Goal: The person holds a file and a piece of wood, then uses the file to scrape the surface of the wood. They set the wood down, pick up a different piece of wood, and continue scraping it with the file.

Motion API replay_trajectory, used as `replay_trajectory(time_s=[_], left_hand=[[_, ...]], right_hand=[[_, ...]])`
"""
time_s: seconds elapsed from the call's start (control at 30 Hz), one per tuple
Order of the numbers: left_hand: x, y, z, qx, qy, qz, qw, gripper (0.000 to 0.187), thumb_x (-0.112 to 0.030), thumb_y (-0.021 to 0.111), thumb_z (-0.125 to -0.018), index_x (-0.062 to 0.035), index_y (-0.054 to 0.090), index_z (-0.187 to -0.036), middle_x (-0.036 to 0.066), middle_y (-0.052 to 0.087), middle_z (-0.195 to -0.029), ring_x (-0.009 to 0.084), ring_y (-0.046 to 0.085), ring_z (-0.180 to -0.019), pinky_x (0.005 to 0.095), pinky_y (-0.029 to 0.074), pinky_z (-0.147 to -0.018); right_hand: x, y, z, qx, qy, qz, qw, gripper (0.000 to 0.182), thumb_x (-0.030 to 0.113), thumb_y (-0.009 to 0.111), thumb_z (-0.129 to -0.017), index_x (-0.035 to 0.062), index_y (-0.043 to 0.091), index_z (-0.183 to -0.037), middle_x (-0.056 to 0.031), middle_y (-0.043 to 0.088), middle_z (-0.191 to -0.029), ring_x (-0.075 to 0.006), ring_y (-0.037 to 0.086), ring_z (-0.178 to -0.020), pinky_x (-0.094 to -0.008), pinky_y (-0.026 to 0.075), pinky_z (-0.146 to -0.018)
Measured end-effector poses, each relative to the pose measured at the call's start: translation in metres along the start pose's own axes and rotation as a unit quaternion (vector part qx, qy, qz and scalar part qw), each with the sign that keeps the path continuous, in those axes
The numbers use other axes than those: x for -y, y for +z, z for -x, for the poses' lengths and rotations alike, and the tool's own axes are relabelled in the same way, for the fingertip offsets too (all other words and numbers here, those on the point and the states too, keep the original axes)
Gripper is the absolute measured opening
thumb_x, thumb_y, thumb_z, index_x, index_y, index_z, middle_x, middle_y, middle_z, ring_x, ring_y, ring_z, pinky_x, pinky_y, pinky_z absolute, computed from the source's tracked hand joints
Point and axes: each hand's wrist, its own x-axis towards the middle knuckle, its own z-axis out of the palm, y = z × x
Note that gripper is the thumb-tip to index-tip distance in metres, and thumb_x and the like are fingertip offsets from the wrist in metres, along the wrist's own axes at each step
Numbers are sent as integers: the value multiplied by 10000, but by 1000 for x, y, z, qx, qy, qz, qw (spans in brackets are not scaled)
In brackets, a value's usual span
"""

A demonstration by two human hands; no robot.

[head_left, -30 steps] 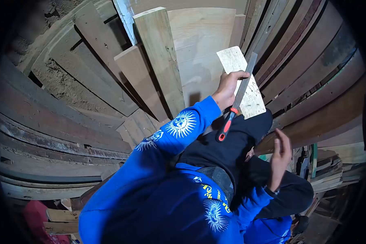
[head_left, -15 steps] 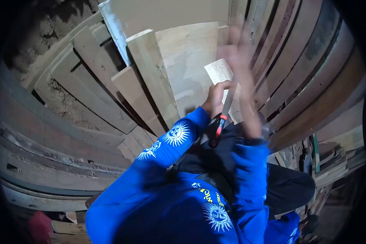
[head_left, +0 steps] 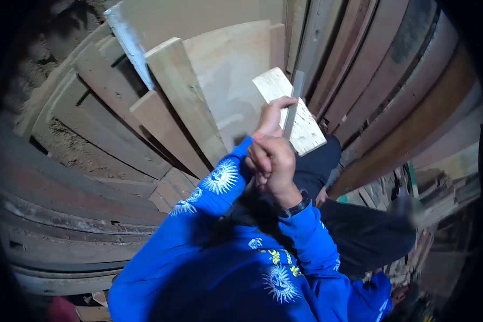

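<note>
A small pale board [head_left: 307, 127] with a rough, flecked face is tilted above my lap. My left hand [head_left: 271, 117] is closed around its near left side, with the thumb lying over the metal blade of what looks like a flat file [head_left: 294, 110]. That blade crosses the board's face lengthwise. Just below it, my right hand [head_left: 273, 161] is curled into a fist at the handle end. The fingers hide the handle, which showed red and black earlier. A dark band circles my right wrist.
Long planks [head_left: 359, 70] lean in rows on the right, more dusty planks [head_left: 112, 96] on the left. A wide plywood panel [head_left: 231, 75] stands ahead. My dark-trousered leg [head_left: 365, 231] is bent at the right, near wood scraps [head_left: 429, 214].
My right hand, blurred above the board before, has come down to the file's handle end and closed. The board's face is more exposed now, and the view has shifted slightly.
</note>
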Motion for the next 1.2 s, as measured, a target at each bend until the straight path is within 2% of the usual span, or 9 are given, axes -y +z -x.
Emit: replay_trajectory(time_s=[0.1, 0.3, 0.33, 0.37, 0.43, 0.47, 0.6, 1.03, 1.2], left_hand=[[1, -10, -13, 11, 41, -2, 999, 169, -119, 655, -853, 23, 669, -942, 132, 681, -886, 255, 683, -803, 402, 580, -757], [-4, -27, -26, 11, 55, -36, 998, 144, -130, 661, -871, -8, 677, -947, 98, 667, -922, 224, 668, -876, 366, 564, -830], [-8, -24, -22, 12, 45, -36, 998, 146, -132, 663, -872, -11, 674, -953, 100, 666, -936, 225, 666, -888, 371, 561, -841], [-10, -19, -17, 12, 36, -37, 999, 148, -135, 666, -874, -13, 670, -958, 102, 665, -951, 226, 664, -900, 377, 558, -852], [-11, -19, -17, -34, 96, -94, 990, 151, -135, 669, -876, -15, 663, -967, 102, 664, -971, 228, 657, -934, 401, 550, -881], [-12, -17, -12, -9, 91, -94, 991, 152, -138, 668, -878, -19, 660, -972, 98, 661, -993, 226, 649, -965, 410, 541, -901], [-13, -13, -8, -27, 106, -116, 987, 147, -133, 669, -877, -24, 659, -975, 91, 655, -999, 225, 642, -961, 397, 534, -907], [-15, -19, -13, -40, 105, -107, 988, 148, -125, 675, -877, -21, 653, -981, 96, 654, -1005, 235, 645, -972, 414, 538, -913], [-15, -13, -6, -35, 106, -113, 987, 164, -132, 679, -871, -17, 646, -983, 100, 652, -994, 243, 639, -978, 421, 530, -925]], right_hand=[[9, -44, 30, -52, -32, -212, 975, 497, 273, 412, -965, 152, 309, -493, 19, 296, -438, -89, 254, -377, -236, 252, -416], [23, -88, 94, -130, -116, -261, 949, 437, 378, 424, -928, 162, 267, -582, 42, 242, -553, -106, 235, -508, -279, 221, -537], [22, -93, 100, -111, -116, -276, 948, 419, 414, 421, -938, 155, 292, -635, 35, 272, -610, -100, 242, -550, -281, 212, -560], [17, -107, 107, -27, -121, -337, 933, 403, 468, 422, -960, 133, 399, -738, -5, 395, -731, -135, 376, -663, -287, 314, -656], [22, -93, 114, -143, -125, -373, 908, 438, 530, 443, -968, 99, 492, -907, -59, 476, -909, -204, 468, -868, -358, 390, -828], [19, -103, 114, -40, -142, -392, 908, 516, 567, 469, -960, 71, 538, -1085, -103, 516, -1066, -271, 487, -1066, -441, 386, -981], [8, -117, 127, -86, -152, -391, 904, 620, 583, 482, -954, 55, 549, -1273, -167, 548, -1261, -318, 483, -1236, -482, 364, -1080], [11, -118, 128, -114, -155, -387, 902, 822, 611, 470, -945, 55, 322, -1532, -284, 360, -1531, -375, 370, -1418, -515, 292, -1158], [13, -125, 128, -128, -158, -352, 914, 665, 490, 415, -1016, 13, 390, -1478, -275, 448, -1466, -362, 440, -1369, -490, 355, -1128]])
